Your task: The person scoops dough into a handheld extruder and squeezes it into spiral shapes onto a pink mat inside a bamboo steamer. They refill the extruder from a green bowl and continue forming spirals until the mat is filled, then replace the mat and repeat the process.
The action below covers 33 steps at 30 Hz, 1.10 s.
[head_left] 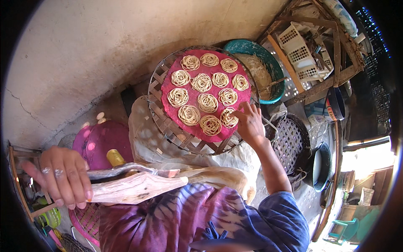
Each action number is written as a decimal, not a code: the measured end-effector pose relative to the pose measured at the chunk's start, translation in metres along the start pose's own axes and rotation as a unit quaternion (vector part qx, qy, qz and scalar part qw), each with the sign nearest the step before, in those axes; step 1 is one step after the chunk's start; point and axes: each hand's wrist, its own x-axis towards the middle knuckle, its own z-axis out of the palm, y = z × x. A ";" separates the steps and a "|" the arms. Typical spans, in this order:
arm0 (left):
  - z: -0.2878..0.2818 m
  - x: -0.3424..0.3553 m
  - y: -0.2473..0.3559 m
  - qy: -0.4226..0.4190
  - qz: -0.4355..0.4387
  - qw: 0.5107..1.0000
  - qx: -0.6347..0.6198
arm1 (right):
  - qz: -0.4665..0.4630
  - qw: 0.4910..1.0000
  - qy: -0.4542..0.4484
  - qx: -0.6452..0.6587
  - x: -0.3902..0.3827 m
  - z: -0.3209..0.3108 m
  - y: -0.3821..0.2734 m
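My left hand (67,176) is closed over the end of a pale carved wooden handle (138,190) at the lower left. A darker wooden piece lies along its far side, and a brass-coloured cylinder (115,158) sticks out beyond it. My right hand (250,124) reaches over the round woven tray (156,90), fingers bent, its fingertips at the right edge of a coiled noodle nest (228,118). Several similar pale nests lie spread on the pink cloth (191,90) covering the tray. Whatever strand my right fingertips pinch is hidden.
Behind the tray's right side stands a green basin (279,71) holding a pale mass and a stick. A wooden rack (348,75) with a white plastic basket is at the far right. A dark woven basket (289,140) and a dark bucket (321,168) sit on the right.
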 end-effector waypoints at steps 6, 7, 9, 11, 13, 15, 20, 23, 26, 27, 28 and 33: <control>0.023 -0.027 -0.018 0.170 0.073 0.983 0.011 | -0.009 1.000 0.023 0.011 -0.007 0.014 0.007; 0.023 -0.026 -0.018 0.190 0.077 0.979 0.017 | -0.012 1.000 0.019 0.009 -0.008 0.015 0.008; 0.024 -0.021 -0.019 0.197 0.075 0.977 0.023 | -0.004 0.999 0.032 0.015 -0.008 0.015 0.008; 0.023 -0.016 -0.019 0.178 0.063 0.982 0.014 | -0.005 0.999 0.032 0.017 -0.007 0.015 0.007; 0.027 -0.013 -0.021 0.206 0.072 0.976 0.022 | -0.013 1.000 0.023 0.017 -0.007 0.016 0.007; 0.028 -0.013 -0.022 0.223 0.076 0.972 0.022 | -0.005 0.999 0.028 0.022 -0.007 0.017 0.007; 0.024 -0.014 -0.023 0.188 0.058 0.980 0.018 | -0.018 0.999 0.034 0.017 -0.009 0.020 0.009; 0.022 -0.011 -0.023 0.175 0.060 0.983 0.016 | -0.014 0.999 0.030 0.016 -0.009 0.021 0.010; 0.020 -0.007 -0.023 0.169 0.055 0.984 0.018 | -0.006 0.999 0.039 0.023 -0.008 0.021 0.010; 0.019 -0.006 -0.023 0.164 0.052 0.985 0.013 | -0.008 0.999 0.044 0.023 -0.008 0.020 0.010; 0.018 -0.005 -0.023 0.158 0.049 0.986 0.009 | -0.010 0.999 0.043 0.023 -0.009 0.020 0.010; 0.014 -0.005 -0.027 0.165 0.047 0.985 -0.016 | -0.014 0.999 0.038 0.024 -0.011 0.022 0.010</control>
